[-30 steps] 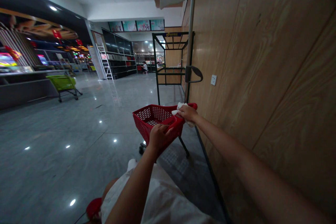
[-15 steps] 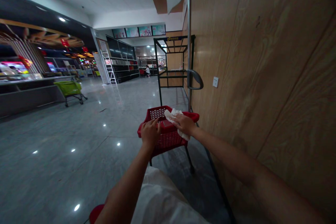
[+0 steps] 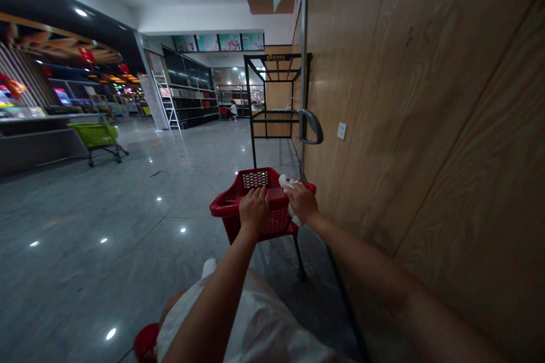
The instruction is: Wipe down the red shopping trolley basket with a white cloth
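A red plastic shopping cart (image 3: 223, 207) stands upright just ahead of me, its basket walls pierced with holes. My left hand (image 3: 254, 208) is closed over the middle of the cart's handle bar, fingers bent across the top. Toward the bar's right end, my right hand (image 3: 303, 203) presses a crumpled white cloth (image 3: 288, 181) against the handle. Part of the cloth hangs below the fingers; whether it is fabric or paper I cannot tell.
A wood-panelled wall (image 3: 383, 125) with a socket (image 3: 341, 131) runs close on my right. Beyond the cart stands a dark metal rack (image 3: 251, 108) beside a pole with a grey loop (image 3: 313, 127). Further left are a green cart (image 3: 96, 135), a ladder (image 3: 168, 105) and a distant person (image 3: 234, 109).
My left hand has moved right along the handle and closed over it. My right hand has shifted slightly with the cloth, and the view has turned a little to the right.
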Tool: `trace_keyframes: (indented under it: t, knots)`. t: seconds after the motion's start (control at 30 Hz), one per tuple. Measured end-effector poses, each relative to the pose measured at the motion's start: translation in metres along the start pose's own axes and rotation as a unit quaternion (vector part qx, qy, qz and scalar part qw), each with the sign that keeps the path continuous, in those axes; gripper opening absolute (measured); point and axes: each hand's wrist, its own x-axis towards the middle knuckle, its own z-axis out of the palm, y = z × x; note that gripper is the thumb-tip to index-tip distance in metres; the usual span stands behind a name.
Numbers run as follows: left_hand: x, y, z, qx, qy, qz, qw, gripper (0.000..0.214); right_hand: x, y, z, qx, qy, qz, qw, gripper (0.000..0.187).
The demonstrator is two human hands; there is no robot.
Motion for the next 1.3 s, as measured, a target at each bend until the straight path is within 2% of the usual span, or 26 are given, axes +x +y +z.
trace_keyframes:
  t: [0.1, 0.17, 0.27, 0.4, 0.5, 0.6, 0.67, 0.77, 0.93, 1.03, 1.17, 1.3]
  knots:
    - [0.000, 0.003, -0.001, -0.003, 0.010, 0.006, 1.000, 0.038, -0.002, -0.018, 0.012, 0.031, 0.024, -0.029, 0.999, 0.036]
    - [-0.001, 0.001, -0.003, -0.006, 0.008, 0.012, 1.000, 0.038, -0.004, -0.019, 0.015, 0.042, 0.019, -0.048, 0.998, 0.036]
    - [-0.002, -0.002, -0.004, -0.013, 0.005, 0.017, 1.000, 0.036, -0.007, -0.002, 0.008, 0.031, 0.008, -0.056, 0.998, 0.034]
    - [-0.002, 0.001, -0.002, -0.020, 0.014, 0.009, 1.000, 0.037, -0.009, 0.018, -0.003, -0.008, 0.020, -0.005, 1.000, 0.031]
    - [-0.002, 0.006, -0.002, -0.022, 0.021, -0.002, 1.000, 0.037, -0.008, 0.008, 0.000, 0.001, 0.030, 0.013, 0.999, 0.033]
    - [-0.002, 0.007, -0.003, -0.018, 0.020, -0.002, 1.000, 0.036, -0.009, -0.010, 0.010, 0.027, 0.020, -0.029, 0.999, 0.036]
    - [-0.003, 0.005, -0.003, -0.018, 0.017, 0.007, 1.000, 0.036, -0.011, -0.013, 0.014, 0.025, 0.007, -0.059, 0.998, 0.036]
    - [-0.003, 0.001, -0.002, -0.022, 0.015, 0.014, 1.000, 0.036, -0.015, 0.004, 0.007, -0.009, 0.005, -0.064, 0.998, 0.032]
    - [-0.004, 0.003, 0.001, -0.027, 0.025, 0.003, 0.999, 0.036, -0.022, 0.058, -0.017, -0.048, 0.005, -0.059, 0.997, 0.030]
    - [-0.004, 0.007, 0.002, -0.027, 0.030, 0.001, 0.999, 0.036, -0.023, 0.080, -0.021, -0.041, 0.018, -0.078, 0.996, 0.034]
    - [-0.006, 0.011, 0.003, -0.028, 0.040, 0.003, 0.999, 0.035, -0.017, 0.087, -0.019, -0.026, 0.051, -0.085, 0.995, 0.040]
    - [-0.007, 0.006, 0.001, -0.028, 0.043, 0.018, 0.999, 0.033, -0.013, 0.076, -0.024, -0.021, 0.014, -0.078, 0.997, 0.035]
